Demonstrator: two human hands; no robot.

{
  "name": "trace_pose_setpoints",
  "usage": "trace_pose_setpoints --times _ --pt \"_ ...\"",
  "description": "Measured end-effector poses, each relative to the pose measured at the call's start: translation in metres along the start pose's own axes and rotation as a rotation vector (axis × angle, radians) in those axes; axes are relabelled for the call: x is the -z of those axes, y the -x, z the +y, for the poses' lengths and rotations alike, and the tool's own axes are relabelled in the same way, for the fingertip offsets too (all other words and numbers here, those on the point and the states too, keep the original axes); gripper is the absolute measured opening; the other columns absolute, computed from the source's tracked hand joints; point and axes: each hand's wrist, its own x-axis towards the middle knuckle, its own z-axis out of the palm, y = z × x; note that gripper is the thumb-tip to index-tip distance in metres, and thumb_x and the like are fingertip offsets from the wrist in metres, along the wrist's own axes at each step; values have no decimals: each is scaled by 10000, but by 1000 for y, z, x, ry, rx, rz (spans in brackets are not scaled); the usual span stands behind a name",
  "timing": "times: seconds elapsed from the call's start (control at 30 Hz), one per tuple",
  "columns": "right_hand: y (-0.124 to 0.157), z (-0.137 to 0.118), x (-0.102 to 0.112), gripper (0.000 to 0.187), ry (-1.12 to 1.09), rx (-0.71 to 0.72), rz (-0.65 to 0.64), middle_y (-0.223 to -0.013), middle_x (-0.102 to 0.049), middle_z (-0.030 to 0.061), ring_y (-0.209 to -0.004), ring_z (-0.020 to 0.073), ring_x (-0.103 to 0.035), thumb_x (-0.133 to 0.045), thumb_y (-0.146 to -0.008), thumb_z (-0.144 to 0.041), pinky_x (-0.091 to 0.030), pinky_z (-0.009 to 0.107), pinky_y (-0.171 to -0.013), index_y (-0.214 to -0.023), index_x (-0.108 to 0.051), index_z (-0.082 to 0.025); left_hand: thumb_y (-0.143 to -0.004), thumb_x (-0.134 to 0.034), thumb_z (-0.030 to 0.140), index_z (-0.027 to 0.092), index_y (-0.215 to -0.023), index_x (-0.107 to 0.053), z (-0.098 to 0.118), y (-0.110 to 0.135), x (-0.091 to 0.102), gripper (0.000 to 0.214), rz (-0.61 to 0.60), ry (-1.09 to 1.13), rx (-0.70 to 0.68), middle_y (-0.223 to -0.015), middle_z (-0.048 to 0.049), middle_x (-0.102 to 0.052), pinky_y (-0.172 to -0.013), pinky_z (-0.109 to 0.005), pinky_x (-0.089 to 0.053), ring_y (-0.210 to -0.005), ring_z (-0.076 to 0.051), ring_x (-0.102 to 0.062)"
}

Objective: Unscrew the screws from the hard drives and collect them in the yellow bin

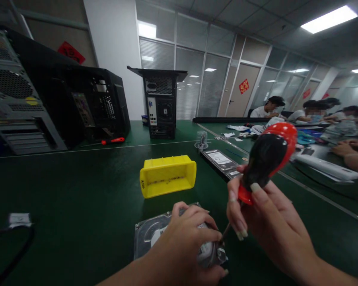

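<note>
A silver hard drive (149, 234) lies flat on the green table near me. My left hand (187, 238) rests on top of it with fingers curled over its right part, holding it down. My right hand (265, 222) is closed round the lower part of a screwdriver (268, 157) with a red and black handle. The screwdriver stands nearly upright and its thin shaft reaches down to the drive's right edge, beside my left fingers.
A yellow plastic bin (167, 176) sits just beyond the drive. More drives (220, 159) lie to the right. Computer towers (162, 103) stand at the back, with a red screwdriver (113, 140) nearby. Other people sit at the far right table.
</note>
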Motion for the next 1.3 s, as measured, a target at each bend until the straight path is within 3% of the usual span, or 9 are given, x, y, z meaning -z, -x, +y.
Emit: trace_pose_setpoints --times 0.13,0.37,0.63,1.3 --pt "-8 6 -7 174 -14 -90 -109 -866 -538 -24 -531 15 -473 -448 -951 -323 -428 132 -507 -1094 -544 -302 -726 -705 423 291 -998 -649 -3 1 -6 308 40 -21 -12 -1122 11 -626 -934 -455 -237 -1083 -261 -515" --pt "-4 5 -4 195 -59 -56 -35 -818 -527 -26 -502 15 -441 -459 -941 -339 -410 149 -506 -1107 -556 -303 -726 -704 427 300 -995 -637 -7 2 -13 305 73 -30 -38 -1137 22 -621 -944 -455 -230 -1107 -259 -503" --pt "-5 6 1 204 -89 -79 -46 -850 -542 -21 -511 11 -451 -441 -953 -305 -408 146 -512 -1130 -543 -297 -758 -685 419 319 -1033 -631 -3 1 -8 298 24 -29 -3 -1176 23 -603 -971 -478 -206 -1155 -266 -476" --pt "-4 9 5 241 -104 -84 -126 -875 -560 -20 -550 24 -502 -439 -958 -301 -453 149 -533 -1183 -524 -304 -750 -687 423 320 -1035 -637 -4 2 -11 307 48 -25 -17 -1142 18 -610 -973 -475 -204 -1134 -261 -490"
